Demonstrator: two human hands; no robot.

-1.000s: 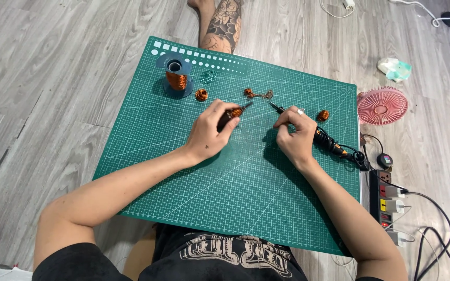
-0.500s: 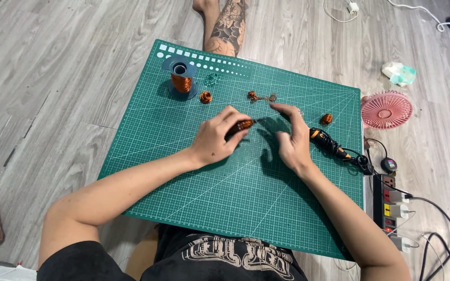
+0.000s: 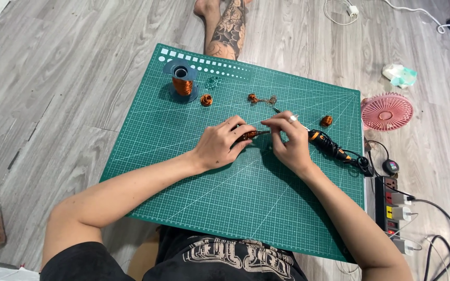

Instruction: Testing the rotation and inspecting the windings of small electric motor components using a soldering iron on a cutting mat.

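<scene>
Fingers [image 3: 238, 130] of both hands pinch a small copper coil [image 3: 249, 135] mid cutting mat [image 3: 194, 198]. Risk: soldering iron [image 3: 325, 143] lies beside right hand [image 3: 287, 143]; a careless shift could burn skin.

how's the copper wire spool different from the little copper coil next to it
The spool stands upright on a blue-grey bobbin with flanges; the small coil lies bare on the green mat. The spool is clearly bigger and taller than the small coil. Both are wound copper-coloured wire, and neither is touched by a hand.

Both hands [image 3: 259, 140] pinched together, fingertips meeting
</scene>
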